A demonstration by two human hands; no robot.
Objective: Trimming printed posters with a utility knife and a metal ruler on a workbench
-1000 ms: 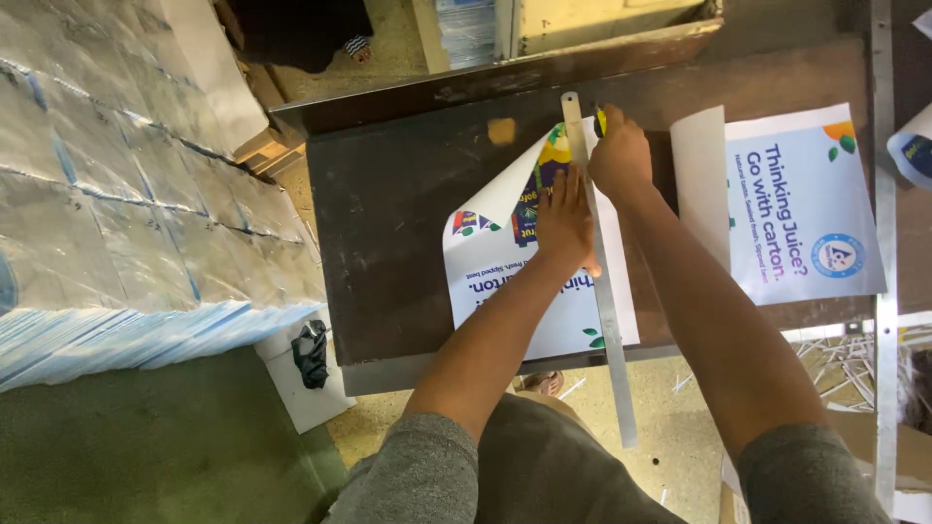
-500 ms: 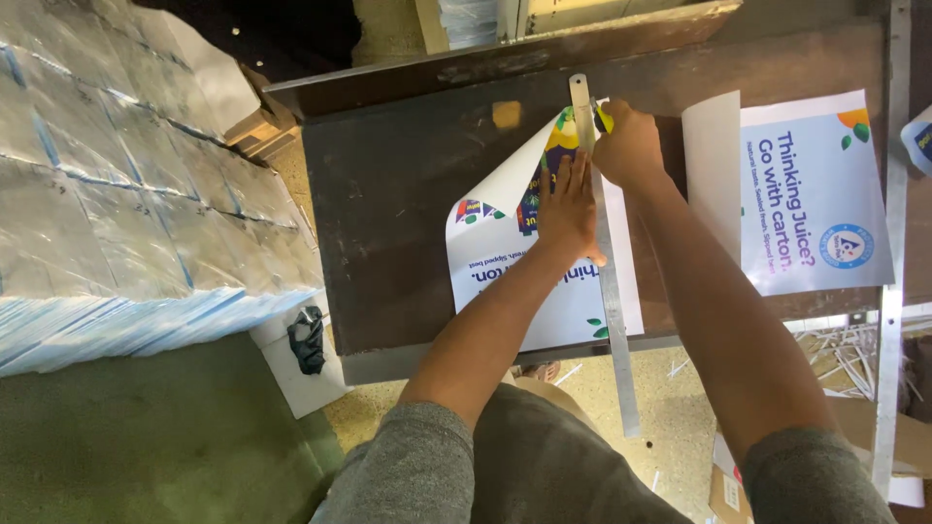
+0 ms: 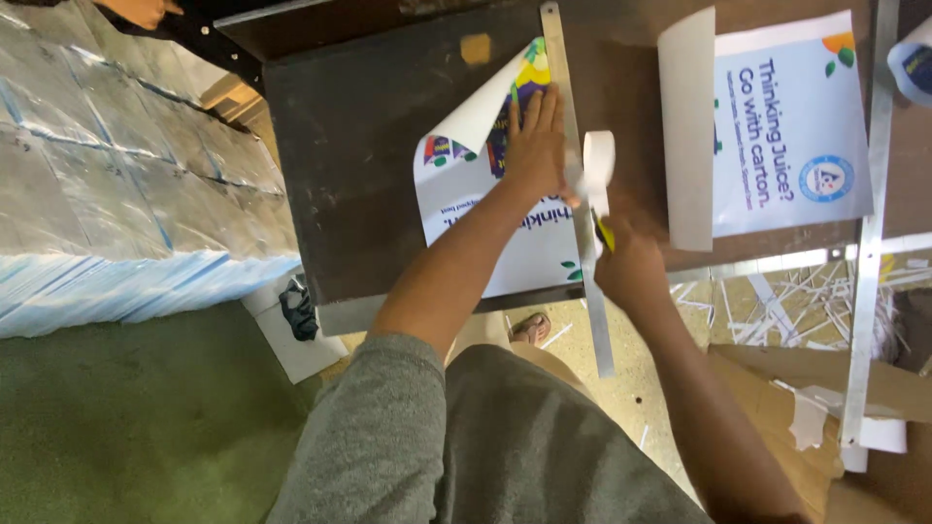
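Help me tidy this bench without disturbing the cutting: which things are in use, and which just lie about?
In use: left hand, metal ruler, printed sheet, right hand, yellow-handled cutter, curling white strip.

Lying about: second printed sheet, stacked bundles, floor offcuts, cardboard.

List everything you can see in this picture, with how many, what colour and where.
Long metal ruler: one, silver, lying across the printed sheet and past the table's near edge.
Printed paper sheet: one, white with coloured marks, on the table under the left hand, far corner curled.
Curled paper strip: one, white, rising beside the ruler.
Yellow-handled cutter: one, yellow, in the right hand.
Second printed poster: one, pale blue, on the table at right, left edge curled.
Dark wooden table: one, dark brown, centre.
Wrapped stacks: several, silvery blue, left.
Paper offcuts: many, white, on the floor at right.
Left hand: pressing the ruler and sheet.
Right hand: grip closed on the cutter.
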